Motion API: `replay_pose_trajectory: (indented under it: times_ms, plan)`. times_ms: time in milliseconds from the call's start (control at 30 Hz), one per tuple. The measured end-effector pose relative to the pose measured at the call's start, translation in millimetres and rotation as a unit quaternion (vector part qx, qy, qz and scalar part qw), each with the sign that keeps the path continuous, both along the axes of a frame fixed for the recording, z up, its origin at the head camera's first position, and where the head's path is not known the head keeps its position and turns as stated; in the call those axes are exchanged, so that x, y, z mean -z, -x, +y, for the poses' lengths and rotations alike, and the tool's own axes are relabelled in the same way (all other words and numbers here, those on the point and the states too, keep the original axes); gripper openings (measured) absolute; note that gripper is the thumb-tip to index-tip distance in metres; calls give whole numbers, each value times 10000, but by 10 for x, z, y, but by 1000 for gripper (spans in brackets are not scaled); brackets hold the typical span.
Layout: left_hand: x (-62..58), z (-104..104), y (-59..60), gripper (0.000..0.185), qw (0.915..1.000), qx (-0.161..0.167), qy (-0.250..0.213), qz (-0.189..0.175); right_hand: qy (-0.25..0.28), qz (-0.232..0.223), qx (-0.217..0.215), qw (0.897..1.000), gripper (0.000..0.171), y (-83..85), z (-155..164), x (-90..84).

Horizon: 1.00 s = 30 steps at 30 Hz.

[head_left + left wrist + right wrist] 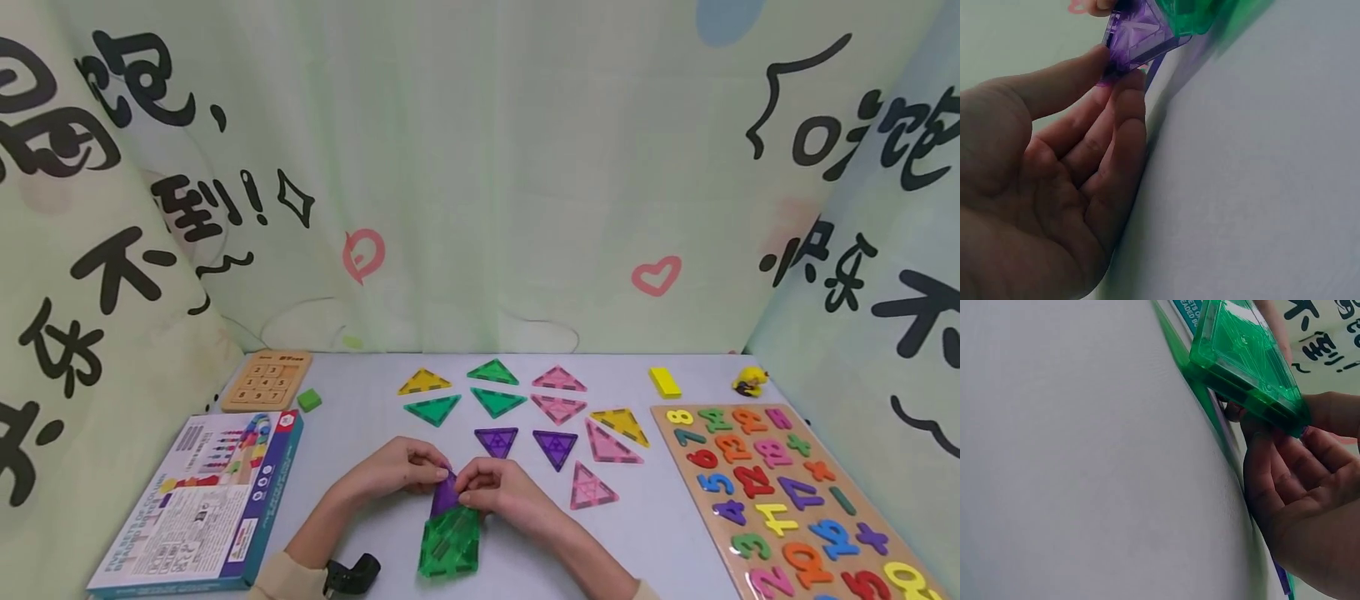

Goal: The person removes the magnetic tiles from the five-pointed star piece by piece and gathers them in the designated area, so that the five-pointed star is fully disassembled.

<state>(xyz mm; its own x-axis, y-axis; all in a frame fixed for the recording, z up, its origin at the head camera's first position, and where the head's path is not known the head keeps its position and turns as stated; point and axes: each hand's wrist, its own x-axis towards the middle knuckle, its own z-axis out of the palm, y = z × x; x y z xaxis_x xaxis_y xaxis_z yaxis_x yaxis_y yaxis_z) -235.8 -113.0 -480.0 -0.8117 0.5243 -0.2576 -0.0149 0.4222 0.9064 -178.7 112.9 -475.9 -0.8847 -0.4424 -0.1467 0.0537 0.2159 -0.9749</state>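
A purple triangular magnetic tile (pixel 444 495) stands above a block of see-through green square tiles (pixel 450 546), and the two touch. My left hand (pixel 401 467) pinches the purple tile near its tip between thumb and fingertips; the left wrist view shows this grip on the purple tile (pixel 1138 40). From the other side, my right hand (pixel 506 496) pinches the tiles where purple meets green. Close by in the right wrist view, the green block (pixel 1247 362) has one corner at the right thumb and fingers. How many green tiles make up the block I cannot tell.
Beyond the hands lie several loose triangular tiles: purple (pixel 497 442), pink (pixel 594 486), green (pixel 431 410) and yellow (pixel 424 382). At left are a flat box (pixel 187 508) and a wooden board (pixel 267 382). A number puzzle board (pixel 708 492) lies at right.
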Motion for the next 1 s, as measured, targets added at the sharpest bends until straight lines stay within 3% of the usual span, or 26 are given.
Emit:
replay_pose_trajectory:
  times_ms: [300,600,667,833,1000]
  plan:
    - [36,22,5,21,9986,-469,-185,-187,-156,83,-176,9997,22,2,59,-3]
    - [54,16,29,22,9970,-684,-274,-231,-81,-26,-300,9995,20,18,108,11]
    - [61,9,42,22,9954,-895,-280,-218,-70,-89,-326,9994,21,18,116,5]
    - [93,-6,81,21,9830,-1798,-340,-123,-6,-245,-462,9986,24,11,134,-12]
    - [117,19,85,22,9784,-2056,-209,101,0,-267,-466,9986,25,1,130,-17]
